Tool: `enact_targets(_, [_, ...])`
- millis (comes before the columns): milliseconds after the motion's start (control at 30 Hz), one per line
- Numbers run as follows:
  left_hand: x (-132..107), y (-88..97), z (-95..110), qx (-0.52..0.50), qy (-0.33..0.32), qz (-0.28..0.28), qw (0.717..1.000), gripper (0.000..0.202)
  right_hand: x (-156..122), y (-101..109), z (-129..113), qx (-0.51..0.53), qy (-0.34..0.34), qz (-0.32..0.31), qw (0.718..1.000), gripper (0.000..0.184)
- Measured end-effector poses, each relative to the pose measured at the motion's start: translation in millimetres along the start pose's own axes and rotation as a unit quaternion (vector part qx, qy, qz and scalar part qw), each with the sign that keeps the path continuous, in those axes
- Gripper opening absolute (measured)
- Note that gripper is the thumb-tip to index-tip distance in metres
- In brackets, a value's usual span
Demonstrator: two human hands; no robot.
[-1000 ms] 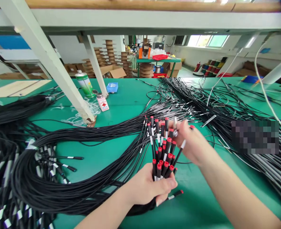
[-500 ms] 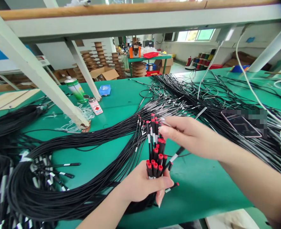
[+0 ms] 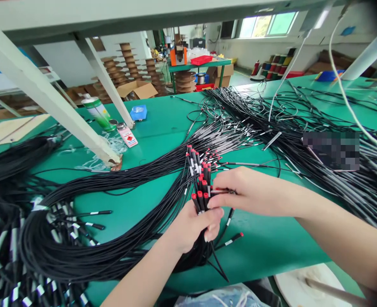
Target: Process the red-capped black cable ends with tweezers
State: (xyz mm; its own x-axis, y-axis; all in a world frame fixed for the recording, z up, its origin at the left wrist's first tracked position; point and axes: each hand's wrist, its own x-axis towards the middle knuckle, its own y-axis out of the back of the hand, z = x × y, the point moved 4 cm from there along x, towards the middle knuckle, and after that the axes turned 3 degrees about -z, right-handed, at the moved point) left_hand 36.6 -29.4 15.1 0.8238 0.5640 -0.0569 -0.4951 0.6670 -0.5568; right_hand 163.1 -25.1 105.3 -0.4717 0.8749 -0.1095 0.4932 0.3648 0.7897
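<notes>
My left hand (image 3: 193, 228) is wrapped around a bundle of black cables (image 3: 204, 181), whose connector ends with red tips stand upright above the fist at several heights. Close against the right side of that bundle, my right hand (image 3: 236, 194) is pinched closed. A thin, dark, partly metallic item shows between its fingers, too small to name. One loose cable end with a red tip (image 3: 236, 238) sticks out below the hands. The cables' long coil (image 3: 111, 264) curves away to the left over the green table (image 3: 271, 247).
Grey-ended cables (image 3: 220, 134) and a large cable pile (image 3: 329, 179) lie behind and to the right. A white shelf post (image 3: 57, 98), a green-and-white can (image 3: 97, 111), a small pink-and-white bottle (image 3: 127, 135) and a blue tray (image 3: 139, 112) stand at back left. A white cord (image 3: 338, 81) hangs at right.
My right hand has moved down from the upper connector tips to beside the lower ones. The bundle in my left hand has shifted slightly up and left, and the camera view has tilted down.
</notes>
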Motion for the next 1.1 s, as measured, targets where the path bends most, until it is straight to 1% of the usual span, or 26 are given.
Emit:
enact_targets(67, [0.1,2.8,0.8,-0.023,0.0,0.014,1.0,0.037,1.7,2.9,11.9,0.031,-0.039,0.104,0.993,0.043])
enact_targets(100, [0.1,3.9,0.6,-0.033,0.0,0.016,0.999,0.036,1.9,2.1,18.4,0.06,-0.05,0.14,0.987,0.045])
enact_targets(133, [0.2,4.9,0.0,-0.042,0.0,0.016,0.999,0.035,2.5,-1.2,24.3,0.091,-0.056,0.154,0.982,0.048])
enact_targets(167, [0.3,5.8,-1.2,-0.048,0.0,0.014,0.999,0.034,3.9,-6.6,28.7,0.125,-0.052,0.148,0.98,0.049])
enact_targets(233, [0.3,8.4,-4.6,-0.057,0.002,0.019,0.998,0.031,8.0,-20.0,33.7,0.19,-0.038,0.116,0.974,0.049])
enact_targets(367, [-1.2,14.4,-10.8,-0.084,0.011,0.052,0.995,0.028,15.9,-39.3,36.8,0.301,-0.034,0.12,0.946,0.044])
enact_targets(467, [-3.2,15.0,-11.9,-0.092,0.025,0.055,0.994,0.03,19.8,-48.4,37.0,0.35,-0.025,0.099,0.931,0.041])
enact_targets(533, [-4.0,15.0,-10.8,-0.1,0.028,0.062,0.993,0.033,19.7,-51.0,39.1,0.367,-0.015,0.106,0.924,0.04])
enact_targets(567, [-4.2,16.0,-9.7,-0.105,0.022,0.078,0.991,0.033,18.9,-51.6,40.6,0.377,-0.007,0.117,0.919,0.038])
enact_targets(667, [-4.3,21.9,-6.0,-0.123,-0.008,0.152,0.981,0.026,16.3,-54.9,44.1,0.414,0.023,0.146,0.898,0.033])
enact_targets(700, [-4.2,23.3,-5.4,-0.13,-0.013,0.17,0.977,0.025,15.7,-56.1,45.0,0.423,0.028,0.16,0.891,0.032])
enact_targets(800, [-3.9,23.6,-5.9,-0.14,-0.005,0.175,0.975,0.025,15.7,-61.2,44.9,0.435,0.019,0.189,0.88,0.03])
enact_targets(900, [-5.5,23.9,-6.7,-0.115,0.009,0.191,0.975,0.028,16.1,-64.7,41.8,0.423,-0.003,0.205,0.883,0.031])
enact_targets(967, [-6.6,24.8,-6.5,-0.114,0.011,0.209,0.971,0.025,14.8,-65.2,41.3,0.403,-0.017,0.218,0.889,0.031])
enact_targets(1033, [-6.8,25.2,-5.5,-0.126,0.008,0.212,0.969,0.02,12.5,-66.0,43.6,0.393,-0.033,0.222,0.892,0.03])
enact_targets(1100, [-6.9,25.5,-4.6,-0.138,0.007,0.207,0.968,0.016,8.8,-65.9,47.3,0.405,-0.037,0.239,0.882,0.029])
